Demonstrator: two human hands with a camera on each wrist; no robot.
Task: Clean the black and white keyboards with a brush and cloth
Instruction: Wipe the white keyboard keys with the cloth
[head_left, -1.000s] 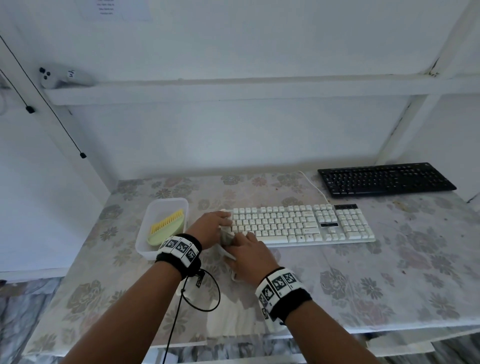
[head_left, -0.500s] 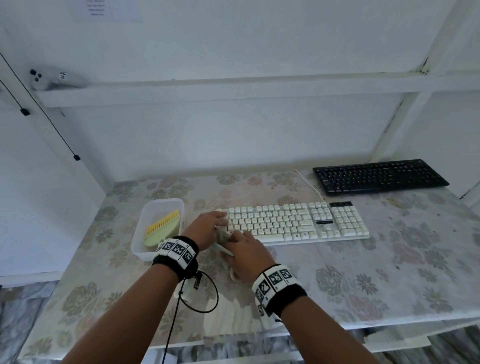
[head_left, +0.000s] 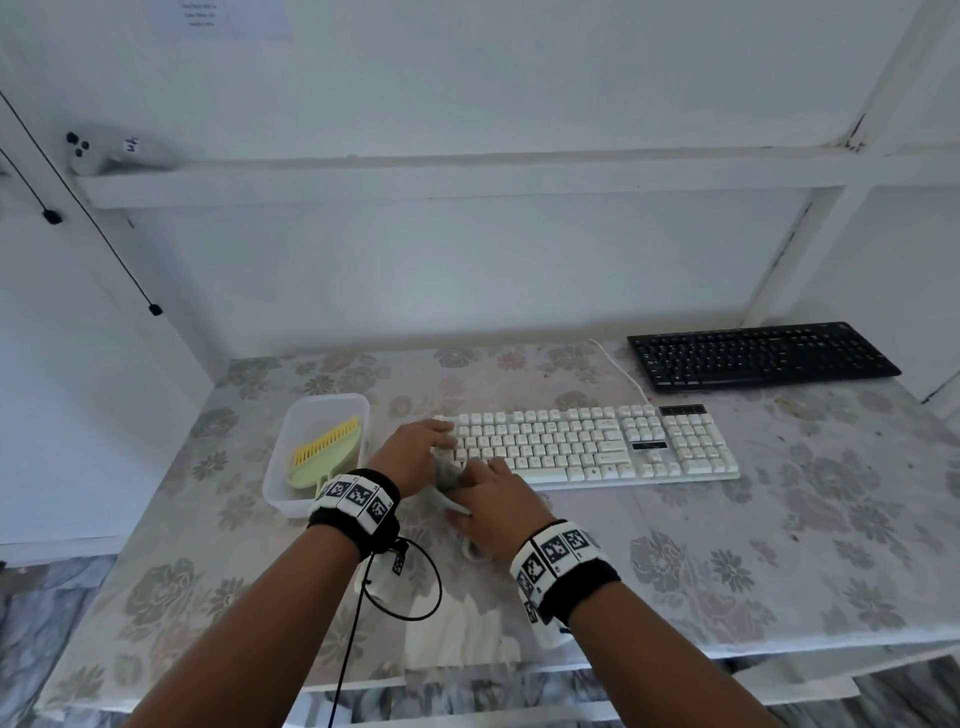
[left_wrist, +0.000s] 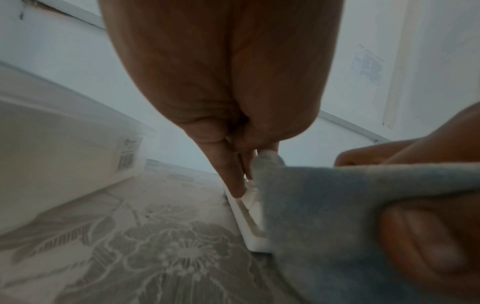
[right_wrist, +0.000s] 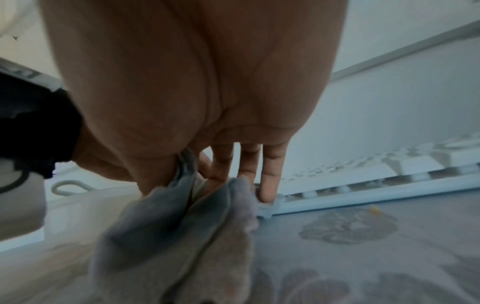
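Note:
The white keyboard (head_left: 597, 447) lies mid-table, and the black keyboard (head_left: 763, 356) lies at the back right. My left hand (head_left: 441, 434) rests with straight fingers (left_wrist: 233, 183) on the white keyboard's left end (left_wrist: 249, 226). Just beside it, my right hand (head_left: 483, 470) pinches a grey cloth (head_left: 447, 478) between thumb and fingers. In the right wrist view the cloth (right_wrist: 168, 236) hangs from that hand onto the keyboard's front left corner (right_wrist: 337, 197). A green brush with yellow bristles (head_left: 324, 452) lies in a clear tub.
The clear tub (head_left: 322, 405) stands just left of my left hand. The floral table (head_left: 779, 545) runs right and forward to its front edge. A white cable (head_left: 618, 369) runs back from the white keyboard. A white shelf (head_left: 467, 176) hangs above.
Both hands stay at the white keyboard's left end with the cloth still in the right hand. Only the head view has drifted a little.

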